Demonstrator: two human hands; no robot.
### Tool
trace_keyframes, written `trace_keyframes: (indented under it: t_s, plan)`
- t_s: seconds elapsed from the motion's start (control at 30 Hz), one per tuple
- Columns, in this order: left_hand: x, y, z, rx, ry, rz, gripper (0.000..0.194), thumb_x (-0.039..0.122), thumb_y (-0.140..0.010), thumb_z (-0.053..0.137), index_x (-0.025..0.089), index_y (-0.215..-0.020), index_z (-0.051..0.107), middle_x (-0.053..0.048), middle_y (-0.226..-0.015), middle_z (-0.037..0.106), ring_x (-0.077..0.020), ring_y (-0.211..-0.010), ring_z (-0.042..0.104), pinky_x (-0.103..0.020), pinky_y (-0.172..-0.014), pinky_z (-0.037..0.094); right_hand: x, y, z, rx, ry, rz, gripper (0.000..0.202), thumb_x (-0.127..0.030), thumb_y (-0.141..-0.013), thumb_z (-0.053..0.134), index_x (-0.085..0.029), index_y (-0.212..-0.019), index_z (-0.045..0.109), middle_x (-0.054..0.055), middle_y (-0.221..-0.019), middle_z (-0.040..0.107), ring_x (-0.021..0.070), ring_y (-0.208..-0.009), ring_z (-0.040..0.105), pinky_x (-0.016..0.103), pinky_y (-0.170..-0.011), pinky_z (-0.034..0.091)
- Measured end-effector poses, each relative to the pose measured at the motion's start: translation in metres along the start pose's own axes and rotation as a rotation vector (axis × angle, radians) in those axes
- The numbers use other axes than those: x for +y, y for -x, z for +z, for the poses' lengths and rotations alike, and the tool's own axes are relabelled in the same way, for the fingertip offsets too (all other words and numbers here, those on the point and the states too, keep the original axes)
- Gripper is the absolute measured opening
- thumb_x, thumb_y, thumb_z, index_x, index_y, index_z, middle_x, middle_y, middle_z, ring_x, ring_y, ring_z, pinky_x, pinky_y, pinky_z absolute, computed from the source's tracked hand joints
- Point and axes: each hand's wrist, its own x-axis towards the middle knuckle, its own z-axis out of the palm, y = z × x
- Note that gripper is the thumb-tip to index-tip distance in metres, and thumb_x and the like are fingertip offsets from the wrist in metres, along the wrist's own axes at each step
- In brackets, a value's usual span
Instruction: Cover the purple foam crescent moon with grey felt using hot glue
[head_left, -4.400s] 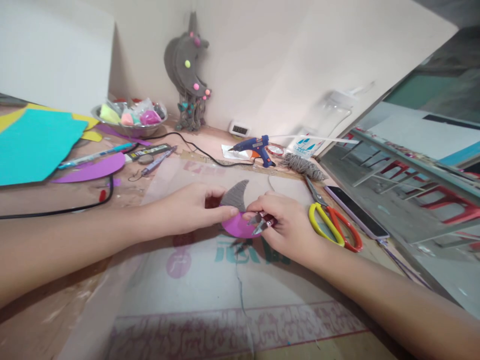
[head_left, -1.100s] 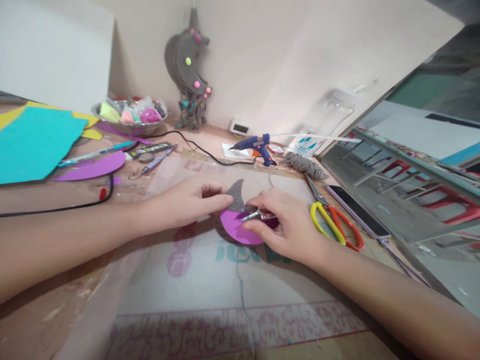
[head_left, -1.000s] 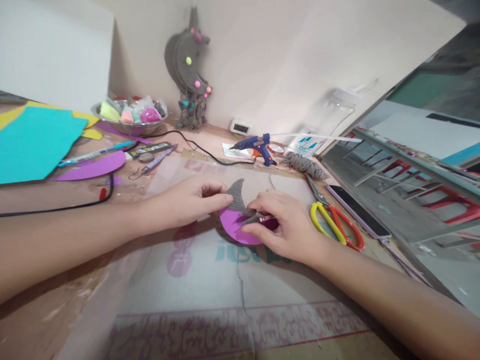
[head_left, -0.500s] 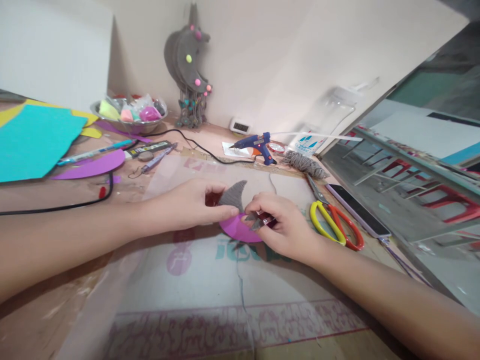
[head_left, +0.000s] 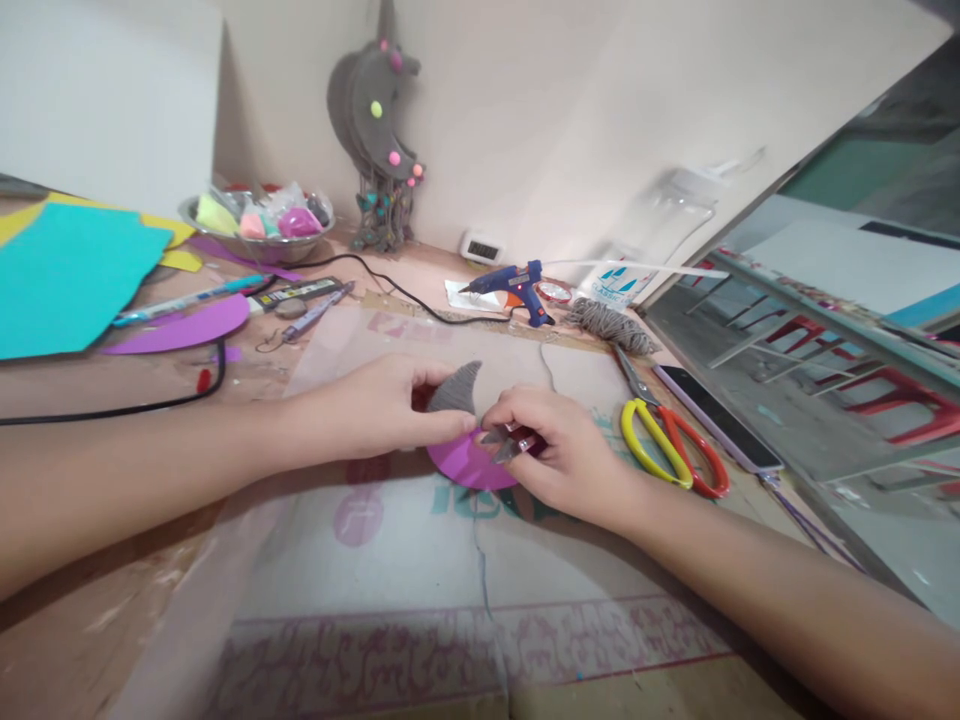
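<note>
A purple crescent-like piece (head_left: 466, 462), partly wrapped in grey yarn (head_left: 455, 388), is held over the printed sheet. My left hand (head_left: 405, 405) pinches it from the left, thumb on the purple part. At its right side my right hand (head_left: 547, 440) is closed, with a small grey and shiny item between the fingers that I cannot make out fully. One yarn-wrapped tip points up between the hands. A thin grey strand (head_left: 480, 565) runs down across the sheet (head_left: 300, 580).
Behind lie a blue glue gun (head_left: 517, 288), a yarn bundle (head_left: 611, 325) and a small clock (head_left: 481, 247). Scissors (head_left: 656, 440) and a phone (head_left: 716, 418) are at right. A bowl (head_left: 255, 245), pens and teal sheet (head_left: 82, 275) sit left; a grey moon ornament (head_left: 375, 115) hangs behind.
The wrapped tip has shifted slightly left and the purple part shows a little further left. Both hands keep their hold, nearly in place.
</note>
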Motion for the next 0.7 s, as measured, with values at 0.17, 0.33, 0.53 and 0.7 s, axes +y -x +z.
trace_keyframes:
  t_s: [0.17, 0.33, 0.53, 0.7]
  plan:
    - [0.0017, 0.0012, 0.0005, 0.004, -0.023, 0.000, 0.012, 0.026, -0.077, 0.051, 0.017, -0.071, 0.053, 0.005, -0.065, 0.048, -0.0089, -0.061, 0.045, -0.019, -0.054, 0.035, -0.0020, -0.0014, 0.0006, 0.004, 0.006, -0.022, 0.016, -0.005, -0.070, 0.049, -0.017, -0.079, 0.055, -0.001, -0.069, 0.056, 0.0103, -0.063, 0.049, 0.023, -0.061, 0.038]
    - [0.0033, 0.0008, -0.0007, 0.031, -0.046, 0.024, 0.018, 0.029, -0.081, 0.046, 0.016, -0.070, 0.053, 0.004, -0.066, 0.048, -0.0106, -0.065, 0.045, -0.022, -0.059, 0.037, -0.0028, -0.0011, -0.0009, 0.007, -0.038, 0.000, 0.018, -0.005, -0.070, 0.047, -0.018, -0.080, 0.055, 0.000, -0.071, 0.058, 0.0111, -0.065, 0.051, 0.023, -0.061, 0.040]
    - [0.0026, -0.0016, -0.0046, 0.002, 0.058, 0.021, 0.020, 0.033, -0.080, 0.048, 0.016, -0.073, 0.056, 0.003, -0.070, 0.054, -0.0122, -0.068, 0.050, -0.023, -0.062, 0.039, -0.0019, 0.0004, -0.0040, 0.033, -0.098, 0.051, 0.013, -0.007, -0.075, 0.048, -0.018, -0.077, 0.055, 0.000, -0.069, 0.056, 0.0109, -0.063, 0.049, 0.023, -0.058, 0.038]
    - [0.0015, -0.0015, -0.0060, -0.032, 0.177, -0.023, 0.023, 0.033, -0.081, 0.049, 0.016, -0.067, 0.055, 0.004, -0.062, 0.049, -0.0094, -0.058, 0.045, -0.022, -0.055, 0.037, -0.0012, 0.0007, -0.0050, 0.025, -0.110, 0.051, 0.013, -0.006, -0.074, 0.048, -0.017, -0.077, 0.055, 0.000, -0.070, 0.055, 0.0110, -0.064, 0.048, 0.024, -0.060, 0.038]
